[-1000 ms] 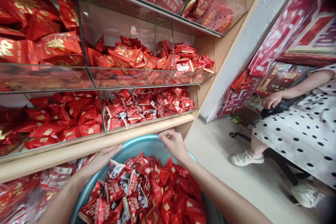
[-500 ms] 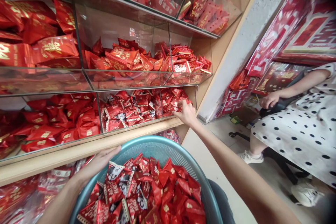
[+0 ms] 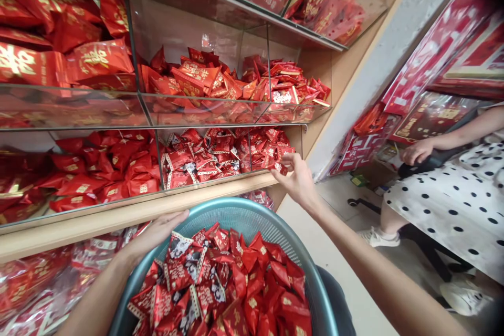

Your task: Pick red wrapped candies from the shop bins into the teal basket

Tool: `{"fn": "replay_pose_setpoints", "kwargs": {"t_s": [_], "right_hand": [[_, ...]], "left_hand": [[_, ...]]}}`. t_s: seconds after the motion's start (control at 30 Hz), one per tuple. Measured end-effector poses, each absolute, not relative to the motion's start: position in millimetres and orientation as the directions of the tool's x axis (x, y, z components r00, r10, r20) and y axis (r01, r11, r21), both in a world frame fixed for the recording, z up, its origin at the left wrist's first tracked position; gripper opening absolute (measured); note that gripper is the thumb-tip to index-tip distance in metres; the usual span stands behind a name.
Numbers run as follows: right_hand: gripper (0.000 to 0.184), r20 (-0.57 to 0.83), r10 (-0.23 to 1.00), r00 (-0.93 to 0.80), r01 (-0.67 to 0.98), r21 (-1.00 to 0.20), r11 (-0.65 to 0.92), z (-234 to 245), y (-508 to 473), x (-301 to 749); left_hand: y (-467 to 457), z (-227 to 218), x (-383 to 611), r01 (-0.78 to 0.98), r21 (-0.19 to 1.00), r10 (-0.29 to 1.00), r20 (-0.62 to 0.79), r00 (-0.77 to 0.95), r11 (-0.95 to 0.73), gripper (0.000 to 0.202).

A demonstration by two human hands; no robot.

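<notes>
A teal plastic basket (image 3: 291, 231), heaped with red wrapped candies (image 3: 244, 283), stands in front of me. My left hand (image 3: 159, 233) grips its left rim; the thumb is hidden. My right hand (image 3: 300, 181) is just in front of the right end of the lower shelf, fingers closed on a small red candy packet (image 3: 279, 168). Behind that hand lies the lower right bin (image 3: 273, 147) of small red packets. Left of it, another bin (image 3: 205, 157) holds red packets with black-and-white patterned edges.
Clear dividers split the shelves into bins of red packets (image 3: 100, 58). A wooden shelf edge (image 3: 98, 220) runs just beyond the basket, with bagged red goods (image 3: 35, 289) below. On the right, a person in a polka-dot dress (image 3: 444, 205) sits beside red packaging (image 3: 417, 63).
My right hand has drawn back from the lower right bin, and a red candy packet now shows between its fingers. My left hand stays on the basket rim. The view has shifted slightly.
</notes>
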State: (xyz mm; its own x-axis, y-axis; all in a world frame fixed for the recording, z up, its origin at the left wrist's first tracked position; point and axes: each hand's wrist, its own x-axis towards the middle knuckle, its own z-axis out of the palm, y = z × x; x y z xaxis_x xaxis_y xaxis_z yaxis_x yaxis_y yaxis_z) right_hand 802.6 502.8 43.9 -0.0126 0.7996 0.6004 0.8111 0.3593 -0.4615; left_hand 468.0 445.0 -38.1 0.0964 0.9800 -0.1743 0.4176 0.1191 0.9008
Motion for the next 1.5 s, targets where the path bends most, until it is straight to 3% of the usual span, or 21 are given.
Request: {"fn": "replay_pose_setpoints", "kwargs": {"t_s": [0.07,0.2,0.4,0.63,0.8,0.93,1.1,1.2,1.33,1.43,1.5], "right_hand": [[0.034,0.549,0.832,-0.078,0.763,-0.505,0.405,34.3,478.2,791.6],[0.034,0.299,0.922,-0.247,0.722,-0.577,0.381,0.1,439.1,757.9],[0.034,0.115,0.933,-0.342,0.793,-0.498,0.352,-36.1,427.7,717.7],[0.032,0.051,0.947,-0.316,0.847,-0.434,0.306,-50.6,431.3,702.4],[0.041,0.058,0.951,-0.304,0.813,-0.505,0.290,-46.6,429.8,712.9],[0.034,0.122,0.926,-0.358,0.751,-0.551,0.363,-33.3,422.9,728.7],[0.032,0.054,0.803,-0.594,0.707,-0.441,0.553,-33.9,405.7,725.6],[0.033,0.053,0.772,-0.634,0.716,-0.337,0.611,-43.6,401.9,711.4],[0.021,0.073,0.769,-0.635,0.727,-0.278,0.627,-49.2,404.5,697.4],[0.015,0.124,0.805,-0.580,0.736,-0.344,0.583,-47.9,408.9,697.8],[0.016,0.141,0.848,-0.511,0.709,-0.489,0.508,-48.0,414.5,701.7]], "left_hand": [[443.4,-35.7,469.7,0.407,0.904,0.979,-0.183,0.095,0.129,0.053],[442.0,-34.7,470.8,0.420,0.896,0.975,-0.202,0.090,0.146,0.053],[445.1,-40.8,466.3,0.435,0.889,0.978,-0.195,0.075,0.144,0.053],[445.4,-41.4,466.8,0.420,0.899,0.980,-0.178,0.089,0.125,0.052],[445.8,-41.6,466.9,0.423,0.899,0.982,-0.169,0.087,0.117,0.052],[444.6,-37.4,468.5,0.417,0.900,0.977,-0.186,0.107,0.125,0.053],[441.6,-31.9,471.6,0.425,0.897,0.978,-0.178,0.105,0.117,0.054],[439.5,-29.0,473.8,0.428,0.898,0.980,-0.166,0.113,0.103,0.055],[440.0,-29.4,474.0,0.443,0.891,0.982,-0.160,0.103,0.098,0.055],[442.8,-33.7,471.7,0.424,0.901,0.980,-0.162,0.118,0.097,0.052],[444.4,-36.3,470.1,0.405,0.908,0.977,-0.170,0.130,0.104,0.051]]}}
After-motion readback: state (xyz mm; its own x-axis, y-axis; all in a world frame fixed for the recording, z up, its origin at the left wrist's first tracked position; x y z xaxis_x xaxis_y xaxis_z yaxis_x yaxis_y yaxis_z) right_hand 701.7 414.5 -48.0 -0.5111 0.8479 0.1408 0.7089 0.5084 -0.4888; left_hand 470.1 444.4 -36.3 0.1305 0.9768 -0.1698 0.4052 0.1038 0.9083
